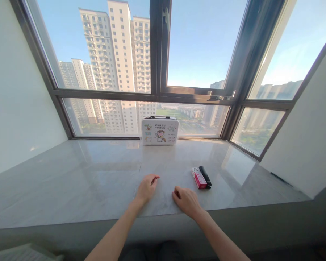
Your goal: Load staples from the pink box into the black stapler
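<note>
My left hand (146, 188) rests on the marble sill (70, 181) near its front edge, fingers curled loosely inward with nothing in them. My right hand (186, 200) lies a little to its right, knuckles up and fingers bent under, also holding nothing. Just right of that hand lie a small pink-and-white box (198, 178) and a black lighter-like stick (205, 176), side by side and touching. A white tin case with cartoon prints and a handle (159, 131) stands upright against the window at the back.
The window frame (157, 93) runs along the back and angles in at the right. White side walls (301, 145) close in the sill on both sides. Tall buildings show outside.
</note>
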`<action>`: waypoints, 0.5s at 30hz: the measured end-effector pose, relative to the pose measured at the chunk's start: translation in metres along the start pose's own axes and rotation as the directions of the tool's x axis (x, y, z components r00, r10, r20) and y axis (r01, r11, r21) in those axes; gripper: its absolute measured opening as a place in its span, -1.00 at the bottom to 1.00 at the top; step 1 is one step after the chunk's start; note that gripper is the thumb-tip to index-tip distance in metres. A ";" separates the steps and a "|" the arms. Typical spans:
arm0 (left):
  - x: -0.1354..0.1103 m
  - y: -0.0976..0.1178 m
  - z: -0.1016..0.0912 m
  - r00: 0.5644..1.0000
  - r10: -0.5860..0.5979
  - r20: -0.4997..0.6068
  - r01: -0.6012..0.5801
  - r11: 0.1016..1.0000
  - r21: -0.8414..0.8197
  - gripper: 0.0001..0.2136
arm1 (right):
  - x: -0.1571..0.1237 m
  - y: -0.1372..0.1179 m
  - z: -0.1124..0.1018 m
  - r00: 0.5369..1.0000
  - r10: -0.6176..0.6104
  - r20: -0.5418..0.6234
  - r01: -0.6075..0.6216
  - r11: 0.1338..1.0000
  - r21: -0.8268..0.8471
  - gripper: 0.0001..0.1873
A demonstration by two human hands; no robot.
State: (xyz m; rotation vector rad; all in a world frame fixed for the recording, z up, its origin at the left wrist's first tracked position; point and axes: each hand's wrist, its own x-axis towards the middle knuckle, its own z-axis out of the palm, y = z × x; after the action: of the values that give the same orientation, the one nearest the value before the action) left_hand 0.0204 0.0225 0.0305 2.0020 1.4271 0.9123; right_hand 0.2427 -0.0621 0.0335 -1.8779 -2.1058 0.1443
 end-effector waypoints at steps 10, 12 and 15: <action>-0.015 -0.036 -0.002 0.998 0.022 -0.055 0.014 0.822 0.569 -0.51 | 0.017 0.001 0.012 0.998 -0.056 0.028 0.056 0.998 0.025 -0.40; -0.014 -0.039 0.002 0.998 0.028 -0.054 0.009 0.810 0.586 -0.51 | 0.023 -0.003 0.020 0.999 0.015 0.048 -0.015 1.000 -0.010 -0.34; -0.013 -0.041 0.005 0.999 0.027 -0.042 0.003 0.802 0.597 -0.50 | 0.031 -0.009 0.028 0.993 0.111 0.034 -0.110 0.993 -0.043 -0.29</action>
State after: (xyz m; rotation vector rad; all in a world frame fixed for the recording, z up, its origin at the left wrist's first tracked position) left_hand -0.0032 0.0232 -0.0058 2.4432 1.9087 0.5452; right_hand 0.2226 -0.0288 0.0146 -2.0314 -2.0430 0.1621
